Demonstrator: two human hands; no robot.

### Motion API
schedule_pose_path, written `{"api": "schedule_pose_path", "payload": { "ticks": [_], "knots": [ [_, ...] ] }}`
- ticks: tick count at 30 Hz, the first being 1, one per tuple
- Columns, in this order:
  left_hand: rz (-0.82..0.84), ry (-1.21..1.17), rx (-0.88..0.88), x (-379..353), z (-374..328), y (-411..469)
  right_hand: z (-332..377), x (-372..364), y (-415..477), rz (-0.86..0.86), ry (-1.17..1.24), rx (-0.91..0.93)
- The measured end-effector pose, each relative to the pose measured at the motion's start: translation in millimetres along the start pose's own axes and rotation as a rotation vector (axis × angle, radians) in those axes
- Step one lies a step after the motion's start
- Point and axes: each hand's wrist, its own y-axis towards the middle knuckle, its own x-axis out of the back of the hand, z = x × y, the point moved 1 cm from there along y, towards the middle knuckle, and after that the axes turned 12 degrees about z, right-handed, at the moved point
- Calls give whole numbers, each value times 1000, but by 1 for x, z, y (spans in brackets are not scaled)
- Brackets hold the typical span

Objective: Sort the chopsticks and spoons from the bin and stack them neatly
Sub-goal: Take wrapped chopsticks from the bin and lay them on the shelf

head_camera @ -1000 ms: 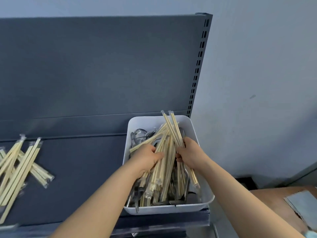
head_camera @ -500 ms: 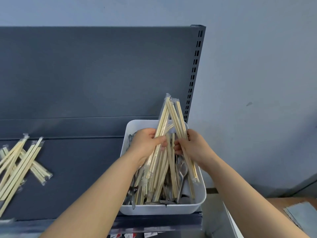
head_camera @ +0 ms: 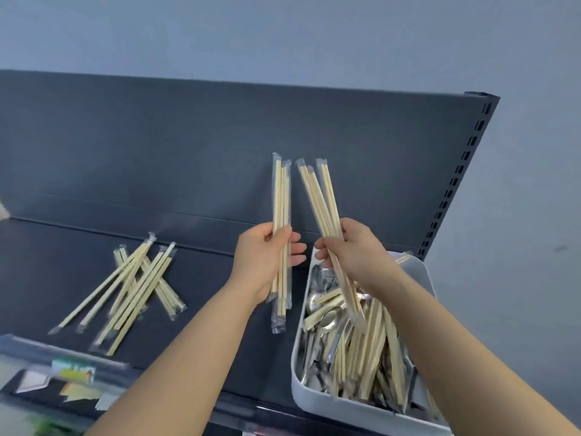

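Pale blue-grey painted wall [head_camera: 314, 33] behind and to the right, matte. In front of it is a dark grey sheet-metal shelf back panel [head_camera: 157, 146], flat, with a slotted metal upright [head_camera: 456, 184] down its right edge. Below sits the dark grey shelf deck [head_camera: 63, 272], same matte finish. A clear label strip [head_camera: 72, 372] runs along its front lip, blurred, print unreadable.

White rounded-corner plastic bin [head_camera: 297, 382] sits at the right end of the deck. It holds shiny steel spoons [head_camera: 327, 322] mixed with pale wooden chopsticks in clear sleeves [head_camera: 374, 341], jumbled, mostly lengthwise.

Loose crossed pile of the same sleeved chopsticks [head_camera: 135, 287] lies flat on the deck, well left of the bin. Not squared up.

Left hand [head_camera: 257, 262] is closed round an upright bundle of sleeved chopsticks [head_camera: 280, 199]. Thumb lies across the front, fingers [head_camera: 298, 247] curl in behind, and the grip sits about mid-length. The bundle's lower end hangs clear above the deck, just left of the bin rim.

Right hand [head_camera: 355, 250] grips a second sleeved bundle [head_camera: 320, 199], also about mid-length, with fingertips [head_camera: 320, 250] wrapped round it. This bundle is tilted, tops leaning left and fanned slightly. Lower ends reach down over the bin contents; can't tell if they touch.

The two bundles are near each other, not touching.
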Motion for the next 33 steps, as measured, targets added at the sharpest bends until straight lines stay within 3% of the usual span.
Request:
{"api": "schedule_pose_path", "payload": {
  "ticks": [9,16,22,28,33],
  "knots": [
    [-159,204,52,197,11,-21,33,-166,57,146,45,-96],
    [-137,452,198,327,32,-15,27,-286,98,136,157,-309],
    [-77,762,242,368,52,10,6,-340,128,47,157,-451],
    [-41,869,268,377,70,34,-13,-354,146,-23,-10,-521],
    [-21,910,256,380,82,40,-17,-350,148,-18,-193,-476]
  ]
}}
